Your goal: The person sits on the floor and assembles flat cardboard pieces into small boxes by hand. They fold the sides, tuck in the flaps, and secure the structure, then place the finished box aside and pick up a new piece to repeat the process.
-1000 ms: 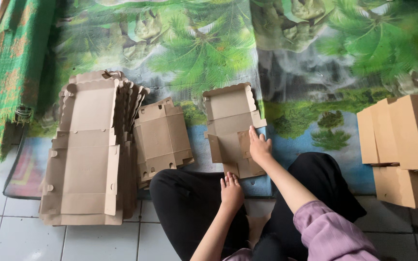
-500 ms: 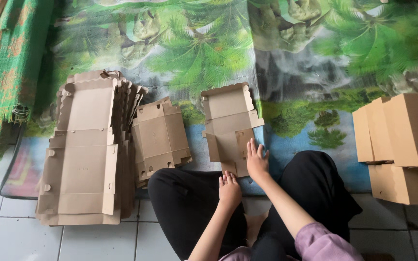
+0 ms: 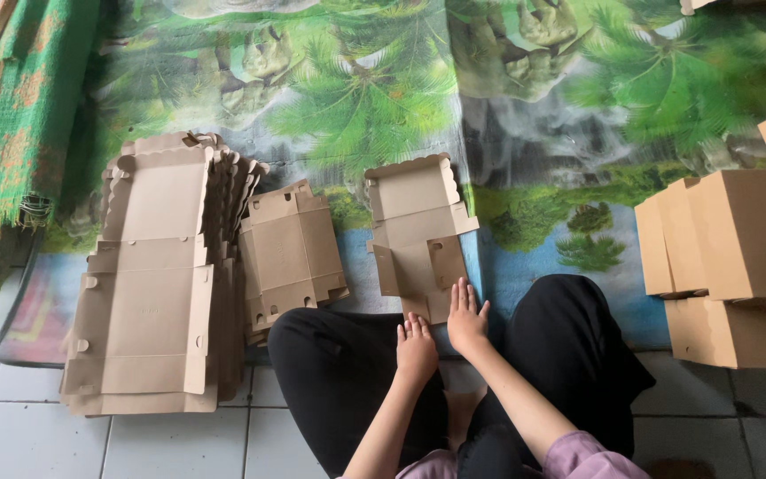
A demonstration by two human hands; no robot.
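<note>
A flat brown cardboard box blank (image 3: 418, 232) lies on the jungle-print mat in front of my crossed legs, its side flaps partly raised. My right hand (image 3: 467, 317) rests open, fingers together, on the near edge of this blank. My left hand (image 3: 416, 344) lies flat just beside it, against my left knee, at the blank's near edge; it holds nothing.
A tall stack of flat box blanks (image 3: 157, 275) sits at the left, with a smaller folded pile (image 3: 293, 253) next to it. Folded-up brown boxes (image 3: 738, 257) are stacked at the right. A green woven cloth (image 3: 11, 133) lies far left. White floor tiles (image 3: 11, 443) run along the near side.
My right hand slid back from the middle of the blank to its near edge. My left hand moved forward beside it. The view shifted slightly.
</note>
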